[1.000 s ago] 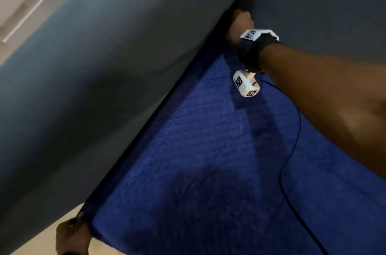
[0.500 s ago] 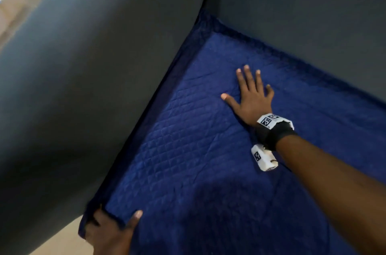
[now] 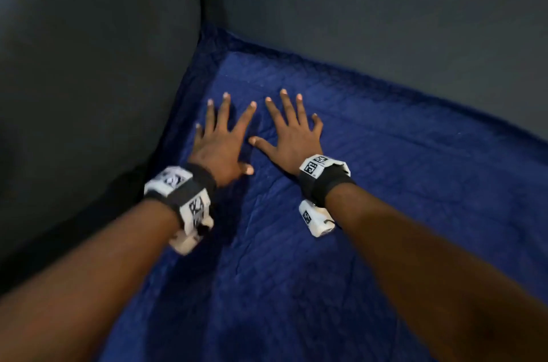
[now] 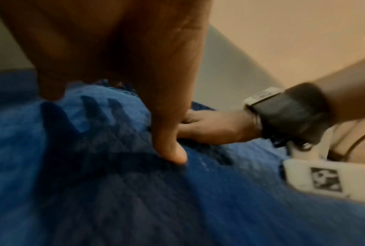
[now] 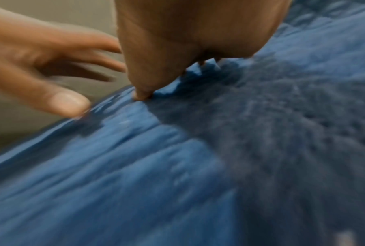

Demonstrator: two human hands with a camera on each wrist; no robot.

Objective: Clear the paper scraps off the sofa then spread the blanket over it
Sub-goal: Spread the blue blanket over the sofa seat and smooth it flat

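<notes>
A dark blue quilted blanket (image 3: 370, 183) lies spread over the seat of the grey sofa (image 3: 89, 65), reaching into the corner where the armrest meets the backrest. My left hand (image 3: 221, 136) and my right hand (image 3: 289, 130) lie side by side on the blanket near that corner, palms down, fingers straight and fanned. In the left wrist view my left hand (image 4: 124, 58) presses the blanket (image 4: 93, 191) with my right hand (image 4: 215, 126) beside it. The right wrist view shows my right hand (image 5: 188, 41) flat on the blanket (image 5: 177, 166), my left hand (image 5: 40, 58) hovering close. No paper scraps show.
The sofa armrest (image 3: 74, 124) rises at the left and the backrest (image 3: 370, 6) at the back, boxing in the corner. A beige wall (image 4: 282, 41) shows behind the sofa in the left wrist view.
My right hand left the back corner and now lies flat on the blanket. My left hand let go of the blanket's front edge and came up beside the right, flat.
</notes>
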